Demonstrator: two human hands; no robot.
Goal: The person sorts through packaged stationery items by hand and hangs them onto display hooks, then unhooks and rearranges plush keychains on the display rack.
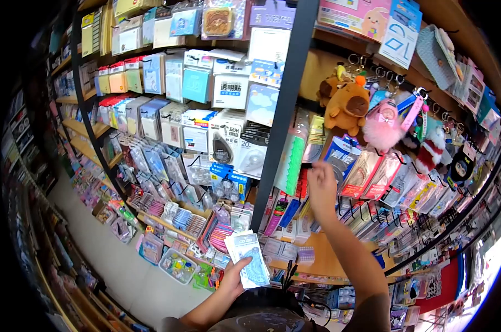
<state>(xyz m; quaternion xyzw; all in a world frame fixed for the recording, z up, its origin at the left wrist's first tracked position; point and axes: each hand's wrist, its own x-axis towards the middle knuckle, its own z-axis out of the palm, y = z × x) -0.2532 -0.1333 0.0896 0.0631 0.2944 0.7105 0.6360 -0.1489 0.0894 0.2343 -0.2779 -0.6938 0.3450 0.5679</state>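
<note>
Down low, the left hand (231, 281) has a small bundle of flat packets (250, 260) in its grasp, thumb pressed over the blue-and-white front one. The edges fan slightly out of line, so that thumb is probably what stops the slick-looking packs from sliding apart. They sit in front of the body, printed side up, tilted where they can be read at a glance.

Up on the other side, the right hand (321, 185) is raised at the rack, fingers curled, right by a dark hook (307, 165). Is it gripping anything? Cannot tell: the fingertips are too small and bunched to show it. Just beside it hangs a green wavy-edged item (293, 166) in clear wrap, close against the dark post (288, 94). On the other side of the hand come a blue packet (340, 152) and red-edged packs (362, 174), all hung in rows, presumably so each one faces the shopper and slips off singly.

Above, a brown plush keychain (347, 108) and a pink pompom (384, 131) dangle from metal rings, bulky things that likely suit hanging better than stacking. Below the right forearm, a wooden shelf (322, 265) carries small clear boxes (281, 250), flat-bottomed enough to stand unsupported.
</note>
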